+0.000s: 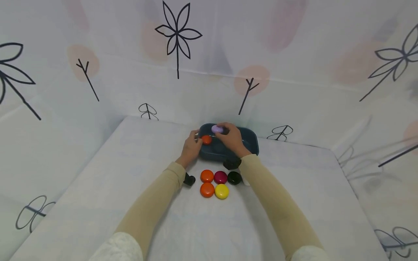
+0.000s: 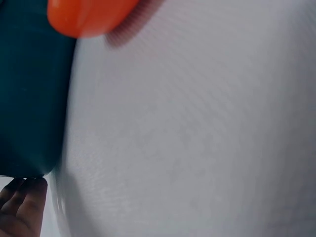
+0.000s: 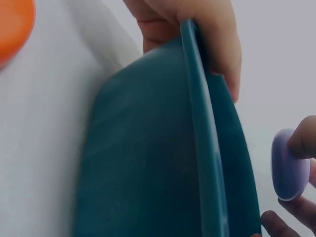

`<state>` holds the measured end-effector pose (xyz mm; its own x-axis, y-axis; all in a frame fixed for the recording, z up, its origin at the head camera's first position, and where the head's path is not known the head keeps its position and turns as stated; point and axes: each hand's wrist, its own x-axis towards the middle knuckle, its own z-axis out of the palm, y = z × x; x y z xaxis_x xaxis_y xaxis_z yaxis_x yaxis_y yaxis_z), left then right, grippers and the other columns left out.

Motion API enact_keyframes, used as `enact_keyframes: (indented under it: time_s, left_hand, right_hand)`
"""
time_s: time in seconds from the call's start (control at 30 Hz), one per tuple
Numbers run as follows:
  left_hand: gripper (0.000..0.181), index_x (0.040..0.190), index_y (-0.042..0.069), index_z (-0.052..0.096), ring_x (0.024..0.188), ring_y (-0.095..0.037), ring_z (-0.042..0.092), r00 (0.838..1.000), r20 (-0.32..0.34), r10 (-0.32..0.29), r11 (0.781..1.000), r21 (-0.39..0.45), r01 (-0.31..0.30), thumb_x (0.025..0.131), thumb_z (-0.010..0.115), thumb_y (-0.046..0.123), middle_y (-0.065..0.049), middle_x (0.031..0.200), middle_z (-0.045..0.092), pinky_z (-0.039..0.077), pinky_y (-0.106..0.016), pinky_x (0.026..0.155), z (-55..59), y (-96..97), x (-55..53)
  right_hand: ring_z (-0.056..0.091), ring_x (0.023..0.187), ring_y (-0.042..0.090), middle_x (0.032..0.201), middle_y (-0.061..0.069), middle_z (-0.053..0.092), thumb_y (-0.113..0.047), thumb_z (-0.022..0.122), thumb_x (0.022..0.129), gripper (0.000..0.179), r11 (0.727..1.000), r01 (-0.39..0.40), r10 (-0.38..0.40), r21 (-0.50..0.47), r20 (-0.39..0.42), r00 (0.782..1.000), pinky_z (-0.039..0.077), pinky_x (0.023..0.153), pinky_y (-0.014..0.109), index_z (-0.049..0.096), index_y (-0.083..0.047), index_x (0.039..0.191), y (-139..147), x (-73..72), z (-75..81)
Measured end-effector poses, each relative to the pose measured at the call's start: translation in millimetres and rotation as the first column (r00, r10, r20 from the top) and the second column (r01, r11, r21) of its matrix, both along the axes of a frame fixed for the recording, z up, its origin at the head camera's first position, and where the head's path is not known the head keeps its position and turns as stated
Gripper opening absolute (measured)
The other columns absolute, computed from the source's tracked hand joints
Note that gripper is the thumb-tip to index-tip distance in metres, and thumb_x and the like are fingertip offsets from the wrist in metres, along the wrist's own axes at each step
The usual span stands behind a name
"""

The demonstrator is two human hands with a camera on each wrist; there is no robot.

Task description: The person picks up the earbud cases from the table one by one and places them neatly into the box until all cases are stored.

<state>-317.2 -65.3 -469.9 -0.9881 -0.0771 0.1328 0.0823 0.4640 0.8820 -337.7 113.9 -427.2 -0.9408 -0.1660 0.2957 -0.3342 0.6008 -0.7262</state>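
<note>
A dark teal rectangular tray (image 1: 249, 139) stands at the back of the table. My left hand (image 1: 192, 146) grips its left end, thumb over the rim and fingers along the outside wall. My right hand (image 1: 232, 138) pinches a smooth lilac disc (image 1: 217, 129) between thumb and fingers, above the tray. In the right wrist view the lilac disc (image 3: 290, 165) shows beyond the tray's rim (image 3: 200, 113). An orange disc (image 1: 206, 140) lies inside the tray, right beside my left thumb.
In front of the tray, glossy discs sit close together: two orange (image 1: 207, 176), a magenta (image 1: 220, 177), a dark green (image 1: 234, 178) and a yellow (image 1: 222, 191). Under my right wrist, a white thing (image 1: 245, 181) is partly hidden. A patterned cloth (image 1: 209, 90) hangs behind the table.
</note>
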Motion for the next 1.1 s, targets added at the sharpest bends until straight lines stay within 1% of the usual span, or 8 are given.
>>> enact_keyframes:
  time_s: [0.13, 0.33, 0.53, 0.77, 0.97, 1.1]
  left_hand:
    - [0.048, 0.128, 0.02, 0.037, 0.102, -0.021, 0.055, 1.0, 0.0, 0.005, 1.0, -0.008, -0.005, 0.08, 0.042, 0.025, -0.01, 0.113, 0.057, 0.042, -0.036, 0.088, 0.2, -1.0, 0.1]
    - [0.048, 0.128, 0.023, 0.036, 0.101, -0.02, 0.055, 1.0, -0.01, 0.015, 1.0, -0.021, -0.015, 0.08, 0.041, 0.026, -0.009, 0.113, 0.057, 0.043, -0.036, 0.086, -0.3, -2.7, -1.1]
    - [0.05, 0.13, 0.022, 0.034, 0.101, -0.022, 0.056, 1.0, -0.006, 0.018, 1.0, -0.015, -0.018, 0.081, 0.042, 0.025, -0.01, 0.114, 0.056, 0.043, -0.037, 0.086, 1.6, -2.9, -0.4]
    - [0.049, 0.129, 0.025, 0.035, 0.101, -0.021, 0.056, 1.0, 0.014, 0.008, 1.0, -0.004, -0.008, 0.081, 0.041, 0.026, -0.009, 0.114, 0.055, 0.042, -0.037, 0.088, 0.5, -2.5, -0.1]
    - [0.048, 0.129, 0.024, 0.036, 0.1, -0.022, 0.056, 1.0, 0.01, 0.014, 1.0, -0.001, -0.014, 0.081, 0.042, 0.026, -0.009, 0.112, 0.056, 0.042, -0.037, 0.087, -0.5, -1.2, 0.3]
    - [0.048, 0.129, 0.024, 0.036, 0.1, -0.021, 0.056, 1.0, 0.015, 0.015, 1.0, -0.005, -0.015, 0.081, 0.041, 0.026, -0.008, 0.112, 0.056, 0.042, -0.036, 0.087, -0.8, 0.0, 0.6]
  right_hand:
    - [0.049, 0.1, 0.015, 0.113, 0.0, 0.056, -0.029, 0.064, 0.075, 0.037, 1.0, -0.004, 0.003, -0.021, -0.015, 1.0, 0.039, 0.088, 0.035, 0.059, -0.018, 0.109, 0.6, 5.7, 4.7]
    - [0.052, 0.093, 0.015, 0.111, 0.0, 0.058, -0.029, 0.064, 0.075, 0.036, 0.998, -0.011, 0.009, -0.061, -0.039, 0.999, 0.042, 0.081, 0.033, 0.06, -0.016, 0.108, 3.5, 13.8, 12.6]
    - [0.054, 0.087, 0.017, 0.109, 0.001, 0.057, -0.028, 0.065, 0.075, 0.035, 0.995, -0.02, 0.016, -0.102, -0.036, 0.999, 0.045, 0.074, 0.034, 0.06, -0.015, 0.107, 6.6, 20.8, 18.2]
    - [0.055, 0.09, 0.017, 0.111, -0.001, 0.056, -0.029, 0.064, 0.076, 0.035, 0.996, -0.028, 0.025, -0.09, -0.037, 0.999, 0.046, 0.078, 0.034, 0.058, -0.017, 0.109, 11.0, 29.0, 19.2]
    - [0.055, 0.092, 0.017, 0.11, 0.001, 0.057, -0.027, 0.064, 0.075, 0.034, 0.993, -0.047, 0.041, -0.105, -0.058, 0.997, 0.045, 0.08, 0.034, 0.059, -0.017, 0.108, 13.3, 39.2, 21.5]
    - [0.054, 0.091, 0.016, 0.11, 0.0, 0.057, -0.027, 0.064, 0.075, 0.034, 0.994, -0.048, 0.042, -0.1, -0.061, 0.997, 0.046, 0.078, 0.033, 0.059, -0.017, 0.107, 14.7, 46.7, 22.6]
